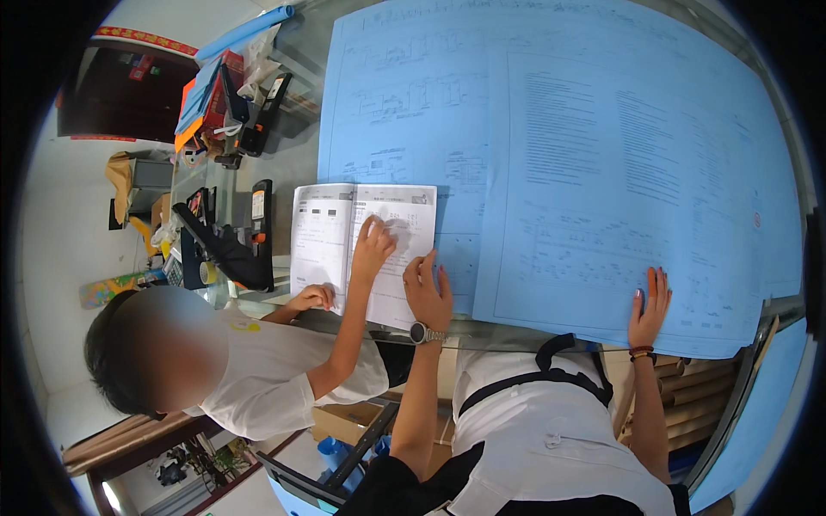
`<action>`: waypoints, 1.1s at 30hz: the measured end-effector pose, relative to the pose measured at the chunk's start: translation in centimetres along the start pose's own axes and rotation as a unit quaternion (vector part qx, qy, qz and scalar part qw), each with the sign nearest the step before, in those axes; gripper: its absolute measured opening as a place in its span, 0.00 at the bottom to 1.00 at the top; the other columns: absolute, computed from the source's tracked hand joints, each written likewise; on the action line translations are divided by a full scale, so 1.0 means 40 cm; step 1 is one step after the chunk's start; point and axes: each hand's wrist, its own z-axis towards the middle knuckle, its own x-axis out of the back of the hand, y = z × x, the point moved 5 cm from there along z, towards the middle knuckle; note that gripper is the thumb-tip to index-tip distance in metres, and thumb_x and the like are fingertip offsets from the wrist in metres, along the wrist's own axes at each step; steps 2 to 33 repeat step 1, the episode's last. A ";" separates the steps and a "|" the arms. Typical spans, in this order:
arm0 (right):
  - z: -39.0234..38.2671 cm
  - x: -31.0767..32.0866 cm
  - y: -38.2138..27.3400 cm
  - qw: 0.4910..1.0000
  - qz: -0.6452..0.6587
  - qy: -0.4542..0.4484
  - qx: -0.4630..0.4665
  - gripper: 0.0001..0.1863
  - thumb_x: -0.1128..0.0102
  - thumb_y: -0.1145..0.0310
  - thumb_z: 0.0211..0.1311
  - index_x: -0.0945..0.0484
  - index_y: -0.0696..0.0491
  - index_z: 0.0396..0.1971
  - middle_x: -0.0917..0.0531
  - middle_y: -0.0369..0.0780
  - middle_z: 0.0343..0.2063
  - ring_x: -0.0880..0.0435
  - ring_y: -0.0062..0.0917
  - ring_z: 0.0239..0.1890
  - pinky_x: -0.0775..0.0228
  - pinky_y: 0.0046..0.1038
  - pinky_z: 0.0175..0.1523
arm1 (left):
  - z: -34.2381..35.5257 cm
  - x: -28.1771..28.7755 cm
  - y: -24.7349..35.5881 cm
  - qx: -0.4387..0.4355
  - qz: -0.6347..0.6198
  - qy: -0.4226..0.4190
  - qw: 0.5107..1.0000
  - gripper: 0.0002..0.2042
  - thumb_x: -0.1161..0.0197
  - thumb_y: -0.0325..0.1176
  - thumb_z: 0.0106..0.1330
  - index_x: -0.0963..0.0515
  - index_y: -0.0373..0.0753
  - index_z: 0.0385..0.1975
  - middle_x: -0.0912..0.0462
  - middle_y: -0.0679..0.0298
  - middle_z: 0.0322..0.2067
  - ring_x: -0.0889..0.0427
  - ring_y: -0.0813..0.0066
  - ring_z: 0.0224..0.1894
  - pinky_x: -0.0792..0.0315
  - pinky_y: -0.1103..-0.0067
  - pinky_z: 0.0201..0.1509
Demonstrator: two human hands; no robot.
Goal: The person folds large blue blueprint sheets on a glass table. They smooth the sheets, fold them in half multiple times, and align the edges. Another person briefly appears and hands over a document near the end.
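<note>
My left hand (428, 291), with a watch (419, 333) on its wrist, rests at the lower right edge of an open workbook (331, 249). Its fingers are extended and slightly apart, with nothing held in them. My right hand (651, 308) lies flat near the front edge of a large blue printed drawing sheet (568, 249), fingers stretched out. To my left, another person's hand (375, 245) bends over the right page; whether it holds a pen is hidden. That person's other hand (311, 297) lies at the book's lower left corner.
Blue sheets overlap across the glass table, partly under the workbook. Left of the book are a black device (261, 224), a yellow tape roll (207, 273) and a red box (225, 82) with folders. The person in a white shirt (275, 378) sits close by. Cardboard tubes (701, 404) lie below the table's right side.
</note>
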 end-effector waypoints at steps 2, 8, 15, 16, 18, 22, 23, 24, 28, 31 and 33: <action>-0.002 -0.003 0.002 1.000 0.000 0.004 0.005 0.24 0.53 0.66 0.67 0.36 0.49 0.63 0.38 0.41 0.64 0.44 0.36 0.67 0.61 0.46 0.70 | 0.009 0.002 -0.009 -0.001 0.013 0.004 1.000 0.20 0.41 0.30 0.62 0.31 0.43 0.56 0.30 0.57 0.50 0.28 0.58 0.47 0.33 0.66 0.49; -0.002 -0.003 0.002 1.000 0.000 0.004 0.005 0.24 0.53 0.66 0.67 0.36 0.49 0.63 0.38 0.41 0.64 0.44 0.36 0.67 0.61 0.46 0.70 | 0.009 0.002 -0.009 -0.001 0.013 0.004 1.000 0.20 0.41 0.30 0.62 0.31 0.43 0.56 0.30 0.57 0.50 0.28 0.58 0.47 0.33 0.66 0.49; -0.002 -0.003 0.002 1.000 0.000 0.004 0.005 0.24 0.53 0.66 0.67 0.36 0.49 0.63 0.38 0.41 0.64 0.44 0.36 0.67 0.61 0.46 0.70 | 0.009 0.002 -0.009 -0.001 0.013 0.004 1.000 0.20 0.41 0.30 0.62 0.31 0.43 0.56 0.30 0.57 0.50 0.28 0.58 0.47 0.33 0.66 0.49; -0.002 -0.003 0.002 1.000 0.000 0.004 0.005 0.24 0.53 0.66 0.67 0.36 0.49 0.63 0.38 0.41 0.64 0.44 0.36 0.67 0.61 0.46 0.70 | 0.009 0.002 -0.009 -0.001 0.013 0.004 1.000 0.20 0.41 0.30 0.62 0.31 0.43 0.56 0.30 0.57 0.50 0.28 0.58 0.47 0.33 0.66 0.49; -0.002 -0.003 0.002 1.000 0.000 0.004 0.005 0.24 0.53 0.66 0.67 0.36 0.49 0.63 0.38 0.41 0.64 0.44 0.36 0.67 0.61 0.46 0.70 | 0.009 0.002 -0.009 -0.001 0.013 0.004 1.000 0.20 0.41 0.30 0.62 0.31 0.43 0.56 0.30 0.57 0.50 0.28 0.58 0.47 0.33 0.66 0.49; -0.002 -0.003 0.002 1.000 0.000 0.004 0.005 0.24 0.53 0.66 0.67 0.36 0.49 0.63 0.38 0.41 0.64 0.44 0.36 0.67 0.61 0.46 0.70 | 0.009 0.002 -0.009 -0.001 0.013 0.004 1.000 0.20 0.41 0.30 0.62 0.31 0.43 0.56 0.30 0.57 0.50 0.28 0.58 0.47 0.33 0.66 0.49; -0.002 -0.003 0.002 1.000 0.000 0.004 0.005 0.24 0.53 0.66 0.67 0.36 0.49 0.63 0.38 0.41 0.64 0.44 0.36 0.67 0.61 0.46 0.70 | 0.009 0.002 -0.009 -0.001 0.013 0.004 1.000 0.20 0.41 0.30 0.62 0.31 0.43 0.56 0.30 0.57 0.50 0.28 0.58 0.47 0.33 0.66 0.49; -0.002 -0.003 0.002 1.000 0.000 0.004 0.005 0.24 0.53 0.66 0.67 0.36 0.49 0.63 0.38 0.41 0.64 0.44 0.36 0.67 0.61 0.46 0.70 | 0.009 0.002 -0.009 -0.001 0.013 0.004 1.000 0.20 0.41 0.30 0.62 0.31 0.43 0.56 0.30 0.57 0.50 0.28 0.58 0.47 0.33 0.66 0.49; -0.002 -0.003 0.002 1.000 0.000 0.004 0.005 0.24 0.53 0.66 0.67 0.36 0.49 0.63 0.38 0.41 0.64 0.44 0.36 0.67 0.61 0.46 0.70 | 0.009 0.002 -0.009 -0.001 0.013 0.004 1.000 0.20 0.41 0.30 0.62 0.31 0.43 0.56 0.30 0.57 0.50 0.28 0.58 0.47 0.33 0.66 0.49; -0.002 -0.003 0.002 1.000 0.000 0.004 0.005 0.24 0.53 0.66 0.67 0.36 0.49 0.63 0.38 0.41 0.64 0.44 0.36 0.67 0.61 0.46 0.70 | 0.009 0.002 -0.009 -0.001 0.013 0.004 1.000 0.20 0.41 0.30 0.62 0.31 0.43 0.56 0.30 0.57 0.50 0.28 0.58 0.47 0.33 0.66 0.49; -0.002 -0.003 0.002 1.000 0.000 0.004 0.005 0.24 0.53 0.66 0.67 0.36 0.49 0.63 0.38 0.41 0.64 0.44 0.36 0.67 0.61 0.46 0.70 | 0.009 0.002 -0.009 -0.001 0.013 0.004 1.000 0.20 0.41 0.30 0.62 0.31 0.43 0.56 0.30 0.57 0.50 0.28 0.58 0.47 0.33 0.66 0.49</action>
